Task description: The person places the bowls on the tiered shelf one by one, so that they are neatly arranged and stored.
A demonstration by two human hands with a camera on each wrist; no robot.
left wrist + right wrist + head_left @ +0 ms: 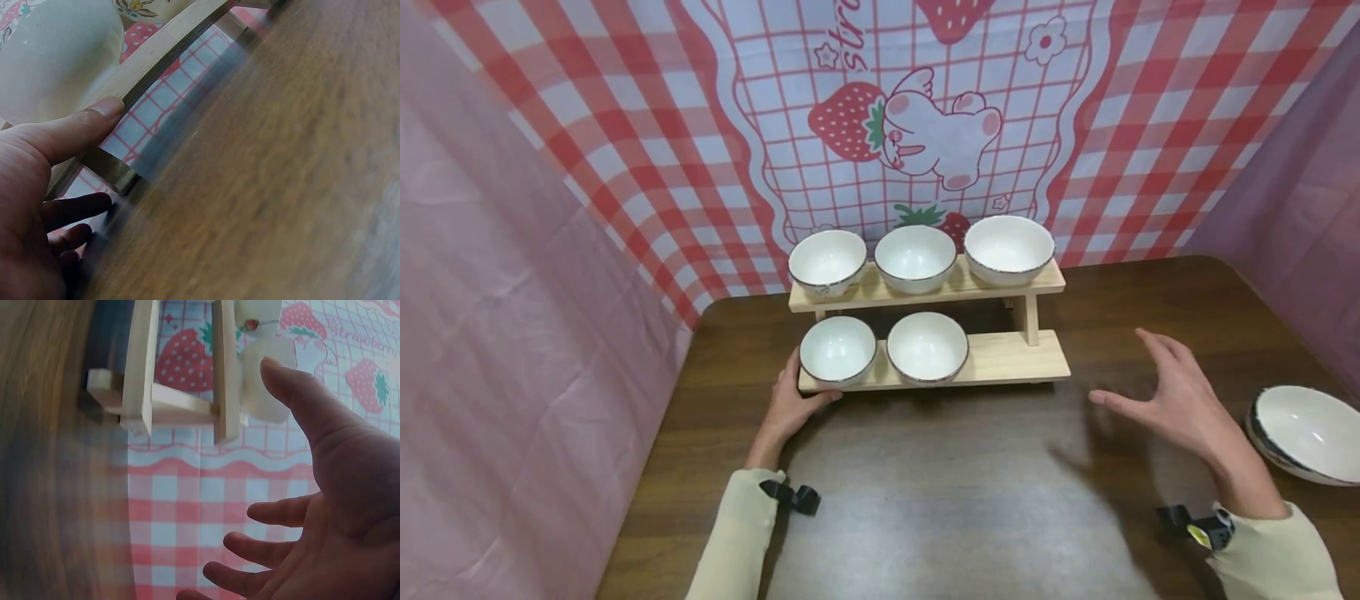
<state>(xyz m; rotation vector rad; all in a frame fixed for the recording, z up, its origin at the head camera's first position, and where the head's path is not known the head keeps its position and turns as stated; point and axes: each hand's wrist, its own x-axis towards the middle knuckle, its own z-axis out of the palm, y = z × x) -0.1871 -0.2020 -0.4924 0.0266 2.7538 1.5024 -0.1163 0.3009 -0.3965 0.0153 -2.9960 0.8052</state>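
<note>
A two-tier pale wooden shelf (pixel 1011 357) stands against the back cloth. On its lower board sit two white bowls with dark rims, a left one (pixel 838 350) and a middle one (pixel 927 348); the board's right end is bare. My left hand (pixel 785 412) grips the lower board's left end beside the left bowl. In the left wrist view its thumb (pixel 94 122) presses the board's edge, with the other fingers lower down. To the right of the shelf, my right hand (pixel 1176 404) hovers apart from it, thumb and fingers spread, holding nothing.
Three more white bowls line the upper board: left (pixel 827 260), middle (pixel 915 257) and right (pixel 1009 247). Another bowl (pixel 1311 433) with a dark patterned outside rests on the brown table (pixel 940 492) at far right. A strawberry-print checked cloth (pixel 677 133) hangs behind.
</note>
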